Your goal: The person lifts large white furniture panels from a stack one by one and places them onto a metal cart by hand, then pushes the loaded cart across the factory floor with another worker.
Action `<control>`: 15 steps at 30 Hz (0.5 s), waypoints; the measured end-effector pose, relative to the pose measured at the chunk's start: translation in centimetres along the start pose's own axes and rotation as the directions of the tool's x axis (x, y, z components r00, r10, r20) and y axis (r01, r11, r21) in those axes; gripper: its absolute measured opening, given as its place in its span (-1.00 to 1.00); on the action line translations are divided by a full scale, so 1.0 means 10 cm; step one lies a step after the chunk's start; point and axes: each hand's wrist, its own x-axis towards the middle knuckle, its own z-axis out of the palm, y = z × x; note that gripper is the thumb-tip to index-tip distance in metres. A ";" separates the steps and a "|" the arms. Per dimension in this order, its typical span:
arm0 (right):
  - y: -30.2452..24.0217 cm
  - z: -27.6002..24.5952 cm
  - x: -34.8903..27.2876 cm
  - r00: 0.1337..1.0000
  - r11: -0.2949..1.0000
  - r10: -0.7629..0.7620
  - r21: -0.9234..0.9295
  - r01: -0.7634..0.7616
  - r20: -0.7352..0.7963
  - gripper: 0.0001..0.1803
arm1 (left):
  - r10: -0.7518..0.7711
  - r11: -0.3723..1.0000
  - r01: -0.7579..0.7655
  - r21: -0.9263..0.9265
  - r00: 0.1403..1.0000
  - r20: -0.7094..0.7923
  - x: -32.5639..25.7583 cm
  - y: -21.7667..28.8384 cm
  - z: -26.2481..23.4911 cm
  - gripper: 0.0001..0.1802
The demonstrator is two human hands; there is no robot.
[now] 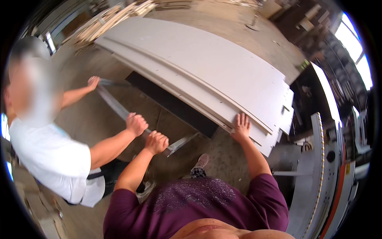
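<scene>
My left hand is closed round the grey metal handle bar of a cart, near the bar's closer end. Stacked on the cart's black base lie long white panels, some with stepped edges that do not line up. With its fingers stretched forward, my right hand lies flat on the near right part of the stack. A co-worker in a white shirt stands at my left and grips the same bar with both hands, one of them right beside my left hand.
On my right stands a machine with a long metal rail, close to the panels' right end. Wooden strips are piled at the far left. A dark cabinet-like box stands beyond the stack's right end. My shoe shows on the concrete floor.
</scene>
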 end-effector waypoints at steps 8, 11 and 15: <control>0.06 0.03 0.10 0.999 0.998 -0.049 0.046 0.050 -0.019 0.25 | -0.011 0.999 0.007 0.038 0.995 0.097 0.08 0.07 -0.01 -0.75; 0.04 0.07 -0.01 0.998 0.999 -0.048 0.027 0.048 0.030 0.24 | -0.022 1.000 0.020 0.020 0.994 0.109 0.00 0.13 0.01 -0.74; 0.10 -0.19 0.30 0.997 0.998 -0.068 0.012 0.067 0.025 0.24 | -0.025 1.000 0.024 0.015 0.994 0.108 0.32 0.06 -0.01 -0.73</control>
